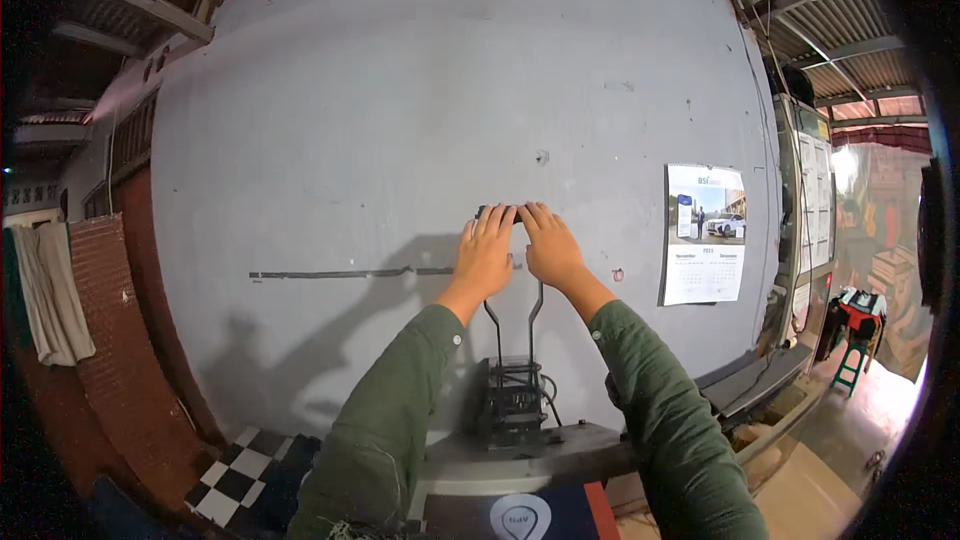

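Observation:
Both arms reach forward in green sleeves. At the top of a lever press, my left hand (485, 258) and my right hand (553, 248) lie side by side, fingers wrapped over its black handle (516, 217). Two thin bent lever arms (532, 328) run down from the handle to the dark metal frame of the press (514, 398). The frame stands on a wide grey plate (585, 446). Nearest me, below the plate, lies a dark cloth or sheet (455, 515) with a white emblem and a red strip along its right side. My sleeves hide part of the press's surroundings.
A grey wall (400, 120) rises behind the press, with a calendar (705, 235) hanging on it. To the right are a grey ledge (750, 385) and a green stool (850, 365) bearing dark and red items. Cloth (55, 295) hangs at left above black-and-white tiles (245, 465).

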`<state>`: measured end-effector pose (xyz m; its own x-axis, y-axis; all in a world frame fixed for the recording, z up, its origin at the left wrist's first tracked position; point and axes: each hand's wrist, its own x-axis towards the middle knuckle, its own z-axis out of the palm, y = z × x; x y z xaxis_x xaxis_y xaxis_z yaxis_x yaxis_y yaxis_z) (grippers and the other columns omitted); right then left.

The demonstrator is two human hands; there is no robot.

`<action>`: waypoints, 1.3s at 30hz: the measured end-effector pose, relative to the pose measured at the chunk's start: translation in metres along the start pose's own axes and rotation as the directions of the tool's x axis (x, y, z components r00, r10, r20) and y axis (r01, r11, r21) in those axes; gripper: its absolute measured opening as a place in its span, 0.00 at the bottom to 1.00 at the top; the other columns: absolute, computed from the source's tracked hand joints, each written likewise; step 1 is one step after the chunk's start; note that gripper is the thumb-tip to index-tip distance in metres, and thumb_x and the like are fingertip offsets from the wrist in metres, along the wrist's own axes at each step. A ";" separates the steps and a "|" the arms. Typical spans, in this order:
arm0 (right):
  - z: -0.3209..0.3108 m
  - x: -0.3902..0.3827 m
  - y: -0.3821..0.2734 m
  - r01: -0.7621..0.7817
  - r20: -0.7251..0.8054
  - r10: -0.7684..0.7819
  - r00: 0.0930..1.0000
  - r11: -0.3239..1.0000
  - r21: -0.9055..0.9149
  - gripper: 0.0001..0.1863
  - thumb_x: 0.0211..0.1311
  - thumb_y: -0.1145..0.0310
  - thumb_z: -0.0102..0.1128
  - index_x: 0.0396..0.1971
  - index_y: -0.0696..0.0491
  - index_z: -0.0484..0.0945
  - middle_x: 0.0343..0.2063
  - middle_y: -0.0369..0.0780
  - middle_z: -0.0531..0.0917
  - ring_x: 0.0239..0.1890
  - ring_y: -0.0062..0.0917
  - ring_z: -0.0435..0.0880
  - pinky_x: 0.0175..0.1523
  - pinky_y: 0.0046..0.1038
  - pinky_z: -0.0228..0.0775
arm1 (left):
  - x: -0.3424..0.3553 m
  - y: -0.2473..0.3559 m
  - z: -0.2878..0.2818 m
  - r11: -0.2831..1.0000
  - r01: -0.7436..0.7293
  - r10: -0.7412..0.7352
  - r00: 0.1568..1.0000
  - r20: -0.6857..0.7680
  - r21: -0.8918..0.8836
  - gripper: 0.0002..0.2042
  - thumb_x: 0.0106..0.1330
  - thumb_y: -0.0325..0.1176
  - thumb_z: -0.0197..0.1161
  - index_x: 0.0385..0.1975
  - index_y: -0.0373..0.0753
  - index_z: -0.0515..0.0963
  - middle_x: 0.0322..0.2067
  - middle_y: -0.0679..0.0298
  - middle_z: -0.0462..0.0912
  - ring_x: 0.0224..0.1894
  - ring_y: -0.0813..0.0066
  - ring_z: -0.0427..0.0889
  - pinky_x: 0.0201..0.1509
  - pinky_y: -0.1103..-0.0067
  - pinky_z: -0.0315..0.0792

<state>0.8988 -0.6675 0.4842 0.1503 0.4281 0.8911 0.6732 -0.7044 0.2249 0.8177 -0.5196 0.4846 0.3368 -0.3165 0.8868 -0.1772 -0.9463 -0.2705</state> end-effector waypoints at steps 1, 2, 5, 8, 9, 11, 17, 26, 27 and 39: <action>0.003 0.004 0.002 -0.003 0.008 0.003 1.000 1.000 0.010 0.37 0.56 0.74 0.56 0.68 0.58 0.58 0.68 0.47 0.63 0.71 0.40 0.60 0.72 0.39 0.53 | 0.005 -0.002 0.005 1.000 0.024 -0.024 1.000 0.006 0.019 0.34 0.57 0.29 0.64 0.66 0.37 0.61 0.65 0.57 0.64 0.70 0.55 0.59 0.70 0.57 0.56; 0.006 0.007 0.004 -0.003 0.007 0.003 1.000 1.000 0.006 0.37 0.56 0.74 0.56 0.68 0.58 0.58 0.68 0.47 0.63 0.71 0.40 0.60 0.72 0.39 0.53 | 0.009 -0.004 0.009 1.000 0.020 -0.020 1.000 0.000 0.019 0.34 0.57 0.29 0.64 0.66 0.37 0.61 0.65 0.57 0.64 0.70 0.55 0.59 0.70 0.57 0.56; 0.012 0.010 0.005 -0.007 -0.043 0.006 0.999 1.000 -0.018 0.38 0.55 0.73 0.58 0.68 0.56 0.59 0.66 0.44 0.66 0.68 0.38 0.64 0.72 0.44 0.52 | 0.017 -0.010 0.022 0.994 0.100 -0.101 0.994 0.032 0.037 0.33 0.54 0.26 0.63 0.64 0.37 0.63 0.62 0.57 0.67 0.68 0.57 0.62 0.70 0.56 0.55; 0.013 0.016 0.003 -0.032 -0.094 0.021 0.995 0.993 -0.116 0.33 0.52 0.72 0.60 0.62 0.54 0.66 0.57 0.40 0.73 0.61 0.37 0.70 0.69 0.49 0.53 | 0.028 -0.005 0.035 0.981 0.086 -0.068 0.992 -0.109 0.176 0.30 0.52 0.25 0.63 0.59 0.38 0.66 0.56 0.59 0.71 0.63 0.59 0.67 0.69 0.57 0.56; 0.013 0.019 0.000 -0.074 -0.086 0.061 0.994 0.985 -0.155 0.29 0.51 0.71 0.61 0.57 0.53 0.69 0.53 0.39 0.75 0.57 0.37 0.71 0.68 0.50 0.54 | 0.033 -0.002 0.037 0.966 0.125 -0.116 0.992 -0.054 0.224 0.30 0.50 0.28 0.67 0.57 0.39 0.68 0.53 0.60 0.72 0.60 0.62 0.68 0.69 0.59 0.56; 0.011 0.026 -0.004 -0.112 -0.081 0.098 0.992 0.974 -0.196 0.26 0.50 0.70 0.62 0.52 0.51 0.72 0.48 0.38 0.77 0.54 0.36 0.73 0.66 0.52 0.55 | 0.040 0.001 0.038 0.948 0.162 -0.167 0.986 -0.005 0.275 0.30 0.48 0.32 0.71 0.54 0.39 0.69 0.50 0.62 0.73 0.58 0.65 0.69 0.69 0.61 0.56; 0.001 0.033 -0.018 -0.212 -0.037 0.209 0.977 0.957 -0.196 0.21 0.50 0.67 0.64 0.47 0.47 0.74 0.46 0.35 0.79 0.55 0.35 0.73 0.65 0.56 0.54 | 0.036 0.005 0.027 0.940 0.183 -0.179 0.983 -0.041 0.289 0.25 0.48 0.33 0.72 0.47 0.44 0.71 0.46 0.66 0.74 0.56 0.67 0.70 0.69 0.61 0.56; -0.039 0.022 -0.035 -0.260 0.059 0.269 0.961 0.957 -0.132 0.12 0.53 0.69 0.61 0.40 0.48 0.78 0.37 0.36 0.83 0.45 0.31 0.82 0.63 0.49 0.57 | 0.017 0.030 -0.003 0.960 0.203 -0.165 0.967 -0.194 0.195 0.19 0.48 0.26 0.67 0.42 0.41 0.72 0.42 0.62 0.77 0.50 0.62 0.73 0.64 0.62 0.60; -0.045 0.019 -0.038 -0.267 0.067 0.272 0.960 0.961 -0.078 0.11 0.51 0.70 0.61 0.37 0.50 0.78 0.36 0.38 0.84 0.43 0.33 0.82 0.62 0.47 0.58 | 0.012 0.033 -0.008 0.968 0.192 -0.161 0.969 -0.189 0.161 0.18 0.49 0.26 0.67 0.41 0.42 0.72 0.41 0.63 0.77 0.50 0.62 0.73 0.62 0.63 0.61; -0.121 -0.064 -0.089 -0.232 0.076 0.225 0.971 0.967 0.108 0.05 0.49 0.73 0.59 0.29 0.50 0.78 0.30 0.39 0.83 0.38 0.34 0.82 0.50 0.36 0.62 | -0.055 0.098 -0.083 0.961 0.266 -0.254 0.957 -0.140 0.071 0.10 0.50 0.22 0.61 0.32 0.40 0.75 0.35 0.63 0.81 0.43 0.59 0.75 0.50 0.67 0.64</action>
<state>0.7418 -0.7005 0.4549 0.3525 0.3006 0.8862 0.6942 -0.7191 -0.0323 0.7054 -0.5899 0.4401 0.2379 -0.0531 0.9698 -0.0149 -0.9986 -0.0510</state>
